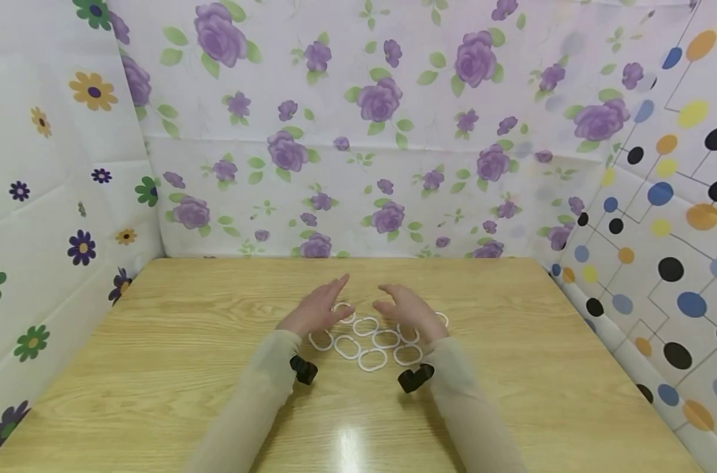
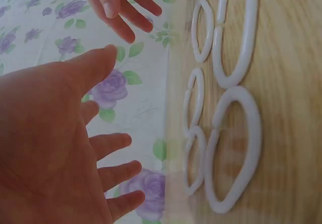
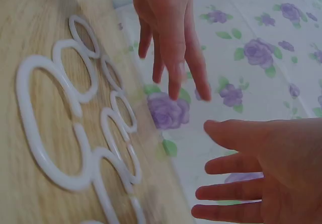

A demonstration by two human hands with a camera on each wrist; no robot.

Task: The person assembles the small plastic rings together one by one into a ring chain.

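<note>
Several white oval rings, each with a small gap, lie in a loose cluster on the table; the front ring is closest to me. My left hand hovers over the cluster's left side, fingers spread and pointing forward. Opposite it, my right hand is held above the right side, partly hiding rings beneath it. Both palms face inward with a space between them, and neither hand holds anything. The left wrist view shows a large ring beside the left hand. Another ring shows its gap clearly in the right wrist view.
The wooden table extends on both sides of the arms. Behind it hangs a purple-flowered cloth, with patterned cloths at left and right. Black wrist cameras sit on the pale sleeves.
</note>
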